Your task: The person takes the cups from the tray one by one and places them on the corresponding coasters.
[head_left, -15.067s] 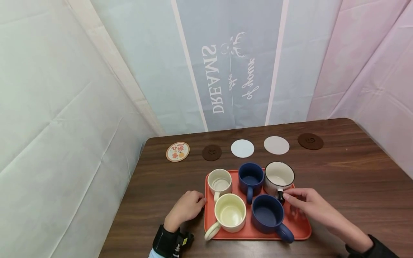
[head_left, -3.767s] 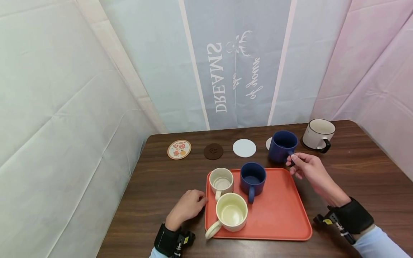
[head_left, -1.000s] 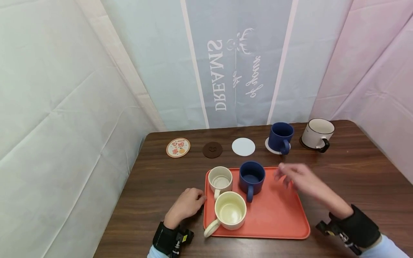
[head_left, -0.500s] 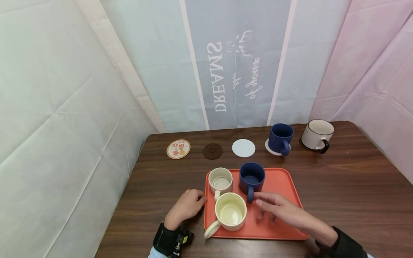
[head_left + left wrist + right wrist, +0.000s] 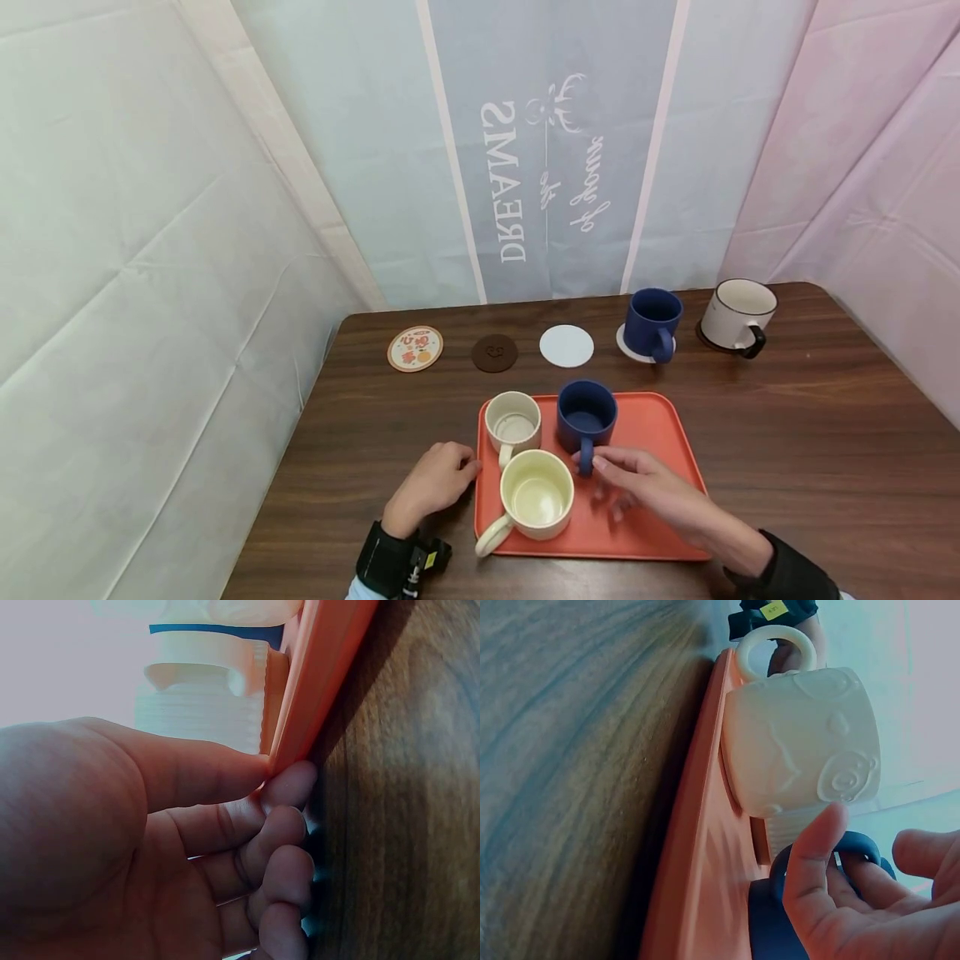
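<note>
My right hand [image 5: 651, 490] holds the handle of a navy blue mug [image 5: 573, 437], which stands upright on the red tray [image 5: 645, 533]. In the right wrist view its fingers curl at the mug's handle [image 5: 860, 844], with the thumb a little apart. At the tray's left edge, my left hand [image 5: 435, 479] pinches the rim between thumb and index finger; the left wrist view shows the other fingers curled against the table. A small cream mug [image 5: 513, 423] and a larger pale yellow mug [image 5: 536, 496] sit on the tray's left half.
Behind the tray lie a printed coaster [image 5: 415, 349], a dark brown coaster [image 5: 494, 353] and a white coaster [image 5: 566, 346]. To the right, another navy mug [image 5: 652, 321] stands on a white coaster, and a black-rimmed white mug [image 5: 737, 315] on a dark one.
The white mug and one navy mug have gone from the tray to coasters. My right hand has let go of that navy mug and moved left to the other's handle. My left hand stays put.
</note>
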`<action>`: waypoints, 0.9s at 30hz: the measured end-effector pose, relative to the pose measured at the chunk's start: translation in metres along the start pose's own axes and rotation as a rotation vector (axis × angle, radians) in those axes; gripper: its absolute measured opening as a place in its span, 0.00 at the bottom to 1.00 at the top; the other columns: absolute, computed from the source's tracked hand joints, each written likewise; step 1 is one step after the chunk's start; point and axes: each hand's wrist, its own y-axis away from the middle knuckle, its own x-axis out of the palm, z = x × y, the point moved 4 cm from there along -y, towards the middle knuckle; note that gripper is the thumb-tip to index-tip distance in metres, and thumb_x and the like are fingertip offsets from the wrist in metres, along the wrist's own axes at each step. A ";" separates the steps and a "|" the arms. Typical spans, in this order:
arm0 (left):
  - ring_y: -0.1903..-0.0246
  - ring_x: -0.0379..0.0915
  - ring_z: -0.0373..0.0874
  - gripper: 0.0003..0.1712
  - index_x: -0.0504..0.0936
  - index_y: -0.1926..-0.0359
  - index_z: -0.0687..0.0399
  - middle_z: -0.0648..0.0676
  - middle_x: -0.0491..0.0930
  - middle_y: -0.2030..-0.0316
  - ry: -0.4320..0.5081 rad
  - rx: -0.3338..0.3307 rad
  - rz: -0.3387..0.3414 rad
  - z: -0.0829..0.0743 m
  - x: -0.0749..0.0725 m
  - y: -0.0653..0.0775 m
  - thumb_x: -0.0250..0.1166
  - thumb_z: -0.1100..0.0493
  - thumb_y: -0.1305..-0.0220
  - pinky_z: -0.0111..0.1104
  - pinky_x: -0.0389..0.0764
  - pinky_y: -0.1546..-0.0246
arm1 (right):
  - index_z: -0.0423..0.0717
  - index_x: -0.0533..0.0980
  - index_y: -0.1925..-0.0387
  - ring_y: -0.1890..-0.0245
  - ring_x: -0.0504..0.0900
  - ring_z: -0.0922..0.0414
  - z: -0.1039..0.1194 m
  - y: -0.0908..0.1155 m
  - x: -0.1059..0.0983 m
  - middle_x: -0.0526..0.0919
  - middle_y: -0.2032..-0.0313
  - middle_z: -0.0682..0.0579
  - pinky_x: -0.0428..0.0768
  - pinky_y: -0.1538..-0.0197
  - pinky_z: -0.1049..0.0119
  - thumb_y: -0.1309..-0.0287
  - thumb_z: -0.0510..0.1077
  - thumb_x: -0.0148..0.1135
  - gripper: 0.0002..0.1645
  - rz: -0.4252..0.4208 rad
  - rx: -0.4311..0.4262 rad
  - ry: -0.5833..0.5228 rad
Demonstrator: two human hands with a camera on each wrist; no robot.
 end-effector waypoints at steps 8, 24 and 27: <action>0.82 0.64 0.37 0.19 0.81 0.76 0.51 0.44 0.66 0.83 0.007 0.000 -0.002 -0.001 0.000 0.002 0.61 0.60 0.23 0.30 0.64 0.77 | 0.30 0.77 0.40 0.63 0.80 0.51 -0.002 0.001 0.001 0.83 0.61 0.43 0.82 0.63 0.63 0.18 0.50 0.53 0.25 -0.068 -0.014 0.017; 0.82 0.64 0.37 0.19 0.81 0.76 0.52 0.44 0.66 0.83 0.005 -0.007 0.002 0.000 -0.001 0.002 0.61 0.59 0.22 0.30 0.64 0.77 | 0.30 0.80 0.45 0.71 0.76 0.57 -0.004 0.000 0.005 0.85 0.57 0.42 0.74 0.72 0.67 0.19 0.47 0.56 0.22 -0.212 -0.031 -0.019; 0.82 0.64 0.37 0.20 0.80 0.76 0.52 0.44 0.66 0.83 0.005 -0.003 -0.001 -0.001 -0.001 0.001 0.61 0.59 0.22 0.30 0.64 0.77 | 0.30 0.80 0.46 0.72 0.75 0.58 -0.005 0.000 0.006 0.85 0.60 0.41 0.73 0.74 0.69 0.20 0.47 0.57 0.21 -0.237 -0.044 -0.024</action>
